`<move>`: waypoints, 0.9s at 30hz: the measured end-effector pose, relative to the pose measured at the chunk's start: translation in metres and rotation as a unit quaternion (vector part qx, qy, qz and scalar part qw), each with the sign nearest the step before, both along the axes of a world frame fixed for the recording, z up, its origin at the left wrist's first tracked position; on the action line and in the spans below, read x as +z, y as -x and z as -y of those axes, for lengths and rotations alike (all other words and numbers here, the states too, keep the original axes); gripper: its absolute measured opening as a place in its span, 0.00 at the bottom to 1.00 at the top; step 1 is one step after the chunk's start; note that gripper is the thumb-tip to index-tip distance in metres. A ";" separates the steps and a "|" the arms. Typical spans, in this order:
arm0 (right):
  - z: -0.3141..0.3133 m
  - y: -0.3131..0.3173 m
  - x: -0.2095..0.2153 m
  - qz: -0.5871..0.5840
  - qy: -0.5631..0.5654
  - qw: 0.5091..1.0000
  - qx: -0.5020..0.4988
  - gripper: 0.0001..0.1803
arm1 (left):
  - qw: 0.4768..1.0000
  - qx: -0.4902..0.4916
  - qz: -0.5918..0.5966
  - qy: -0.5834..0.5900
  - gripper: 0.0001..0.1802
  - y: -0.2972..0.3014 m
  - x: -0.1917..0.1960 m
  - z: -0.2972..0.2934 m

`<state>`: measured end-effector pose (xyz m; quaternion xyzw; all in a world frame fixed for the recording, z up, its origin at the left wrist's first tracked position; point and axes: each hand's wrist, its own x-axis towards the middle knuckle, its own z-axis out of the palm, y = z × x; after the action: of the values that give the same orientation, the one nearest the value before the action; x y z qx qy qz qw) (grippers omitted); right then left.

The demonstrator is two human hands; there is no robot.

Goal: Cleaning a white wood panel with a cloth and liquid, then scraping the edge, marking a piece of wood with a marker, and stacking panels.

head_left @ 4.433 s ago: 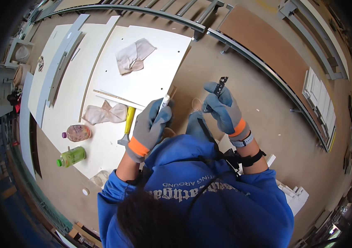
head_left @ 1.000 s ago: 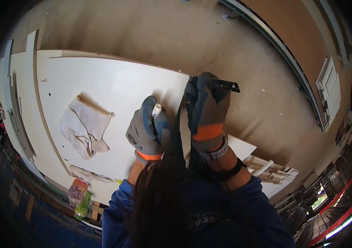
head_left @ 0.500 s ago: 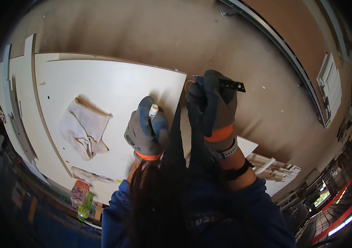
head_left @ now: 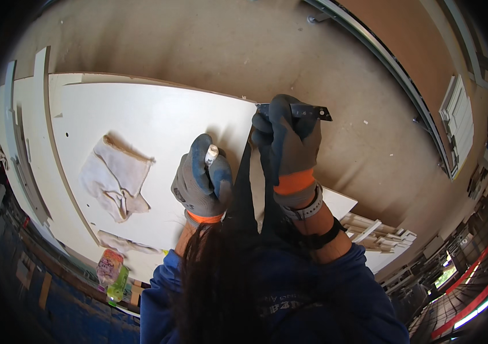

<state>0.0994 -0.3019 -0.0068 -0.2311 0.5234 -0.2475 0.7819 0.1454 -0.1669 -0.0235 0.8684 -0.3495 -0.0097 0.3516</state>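
My left hand [head_left: 202,180], in a grey and blue work glove with an orange cuff, rests over the white panel [head_left: 158,109]. It is closed around a small white tube [head_left: 212,153], whose pale tip sticks up between thumb and fingers. Gloved the same way, my right hand [head_left: 290,135] grips a flat black tool [head_left: 312,111] with small holes near its right end. The tool's left end is at the panel's far right corner; whether it touches cannot be made out. A crumpled whitish cloth [head_left: 119,178] lies on the panel, left of my left hand.
Long pale boards [head_left: 46,109] lie along the left side. A pink package [head_left: 109,266] and a green one [head_left: 119,285] sit at the lower left. Stacked white strips [head_left: 376,235] lie to the right, and a curved-looking metal-edged frame [head_left: 393,63] stands beyond the floor [head_left: 198,40].
My right hand has moved slightly left with the black tool, bringing its left end to the panel's corner. My left hand and the tube have hardly moved.
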 end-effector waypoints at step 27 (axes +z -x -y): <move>0.029 0.062 0.061 -0.047 0.067 0.956 0.283 0.16 | 0.987 0.112 -0.115 -0.026 0.18 -0.003 0.021 0.003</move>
<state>0.0375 -0.3311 0.0546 -0.4327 0.4549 -0.0396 0.7774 0.1482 -0.1697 -0.0023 0.9038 -0.2072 -0.0792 0.3659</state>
